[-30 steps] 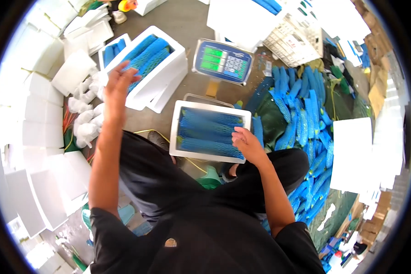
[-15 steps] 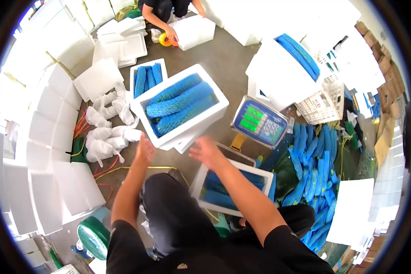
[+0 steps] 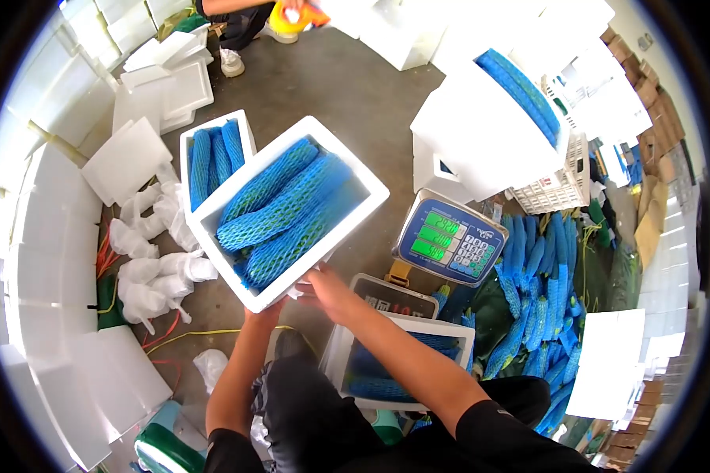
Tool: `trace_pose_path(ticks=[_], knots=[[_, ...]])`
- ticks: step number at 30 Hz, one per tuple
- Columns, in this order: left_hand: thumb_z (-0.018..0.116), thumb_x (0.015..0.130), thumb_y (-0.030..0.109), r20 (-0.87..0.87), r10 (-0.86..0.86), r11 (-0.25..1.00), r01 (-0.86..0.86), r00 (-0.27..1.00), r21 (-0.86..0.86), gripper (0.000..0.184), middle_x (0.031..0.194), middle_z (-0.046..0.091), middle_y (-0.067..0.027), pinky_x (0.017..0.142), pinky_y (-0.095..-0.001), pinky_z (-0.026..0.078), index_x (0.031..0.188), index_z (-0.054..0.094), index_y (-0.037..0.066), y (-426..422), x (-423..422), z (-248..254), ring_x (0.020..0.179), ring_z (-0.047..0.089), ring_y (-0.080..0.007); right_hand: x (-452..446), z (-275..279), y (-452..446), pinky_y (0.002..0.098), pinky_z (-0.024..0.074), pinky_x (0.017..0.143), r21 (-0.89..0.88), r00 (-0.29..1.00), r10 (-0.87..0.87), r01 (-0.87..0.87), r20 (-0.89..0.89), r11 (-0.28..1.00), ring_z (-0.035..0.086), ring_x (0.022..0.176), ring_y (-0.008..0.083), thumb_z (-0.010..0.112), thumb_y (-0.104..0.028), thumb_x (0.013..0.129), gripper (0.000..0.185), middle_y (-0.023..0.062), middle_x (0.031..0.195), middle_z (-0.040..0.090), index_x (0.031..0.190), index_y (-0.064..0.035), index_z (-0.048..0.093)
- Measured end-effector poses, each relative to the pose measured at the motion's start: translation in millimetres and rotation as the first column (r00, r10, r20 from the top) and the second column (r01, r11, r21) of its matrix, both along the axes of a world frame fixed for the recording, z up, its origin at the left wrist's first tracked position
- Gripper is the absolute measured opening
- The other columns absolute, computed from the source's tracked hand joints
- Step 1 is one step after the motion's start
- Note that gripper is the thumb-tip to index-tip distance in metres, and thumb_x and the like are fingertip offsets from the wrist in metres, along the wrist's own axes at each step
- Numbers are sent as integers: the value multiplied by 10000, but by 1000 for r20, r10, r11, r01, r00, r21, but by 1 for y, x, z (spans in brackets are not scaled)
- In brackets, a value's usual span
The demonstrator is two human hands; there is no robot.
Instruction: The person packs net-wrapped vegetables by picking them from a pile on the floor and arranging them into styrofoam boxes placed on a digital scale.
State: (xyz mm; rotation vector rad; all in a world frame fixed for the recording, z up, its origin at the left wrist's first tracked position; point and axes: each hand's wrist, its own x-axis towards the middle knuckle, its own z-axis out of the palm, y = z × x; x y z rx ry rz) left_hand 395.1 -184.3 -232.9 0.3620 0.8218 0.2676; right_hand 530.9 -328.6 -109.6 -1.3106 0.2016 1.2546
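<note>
On the grey floor (image 3: 371, 94), left of centre in the frame, a white foam box (image 3: 321, 249) contains blue-netted produce (image 3: 272, 217). At its lower edge, the left hand (image 3: 266, 315) has hidden fingers; the right hand (image 3: 327, 293) has slightly parted fingers; neither grip is clear.

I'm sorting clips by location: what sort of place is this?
Probably a produce packing area: there's a digital scale, a white foam box holding blue-netted bundles, and a heap of similar bundles.
</note>
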Motion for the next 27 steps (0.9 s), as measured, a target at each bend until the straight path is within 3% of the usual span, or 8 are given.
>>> trace_pose_path(ticks=[3,7,11,15,18,21,24,27], knots=[[610,994,465,73,-39,972,21,997,235,537,1441,631,-52,1050,-541,505,1457,564,198,-16,34,-19,1291,600,-342,12,1,-23,396,516,1026,58,978,65,-78,199,995,588,1259,227,639,-314,990,720,152,1475,525,1578,-41,327],[614,931,631,37,58,995,-61,998,77,819,1661,380,-26,1120,-681,374,1627,296,338,-23,126,10,1489,398,-360,6,73,-97,380,465,1114,139,933,230,-275,277,951,556,1372,250,545,-141,1061,660,191,1629,410,1641,-20,255],[424,825,940,-66,98,995,-97,993,20,984,1706,300,19,1194,-699,184,1632,276,397,-17,235,36,1564,252,-349,-9,104,-193,412,454,1145,83,928,297,-322,226,943,553,1386,287,550,-158,1086,609,196,1608,442,1627,-18,309],[292,916,916,-63,21,992,-12,998,129,1005,1729,216,-49,1209,-674,217,1682,165,279,4,321,36,1560,239,-345,-19,169,-256,416,450,1154,-170,983,128,-150,-132,974,561,1374,302,558,-196,1089,605,206,1599,448,1619,-18,325],[293,945,886,-77,24,982,-9,997,188,975,1737,181,-57,1228,-635,224,1684,163,263,5,371,29,1540,269,-337,-40,175,-290,458,399,1189,-226,993,-14,-14,-121,974,500,1426,361,631,-206,1037,678,249,1598,427,1608,1,329],[296,966,857,-3,-70,986,70,998,155,960,1751,153,-63,1252,-620,168,1691,143,246,9,408,-8,1538,275,-362,-90,122,-321,404,493,1102,-327,917,76,61,392,943,577,1328,247,636,-191,1055,567,98,1480,573,1590,-136,457],[288,985,827,-76,-326,912,334,942,240,953,1762,160,-105,1222,-715,55,1707,38,257,27,412,-16,1577,228,-398,-79,109,-330,526,312,1228,-726,564,594,14,574,688,409,1466,468,704,-208,972,786,317,1605,377,1595,52,301],[373,1034,722,-346,-466,631,580,814,515,894,1618,459,-153,1180,-587,321,1679,203,127,26,352,9,1381,532,-357,-90,66,-356,519,257,1242,-786,592,553,250,586,566,348,1478,510,747,-199,908,903,359,1611,325,1593,105,243]])
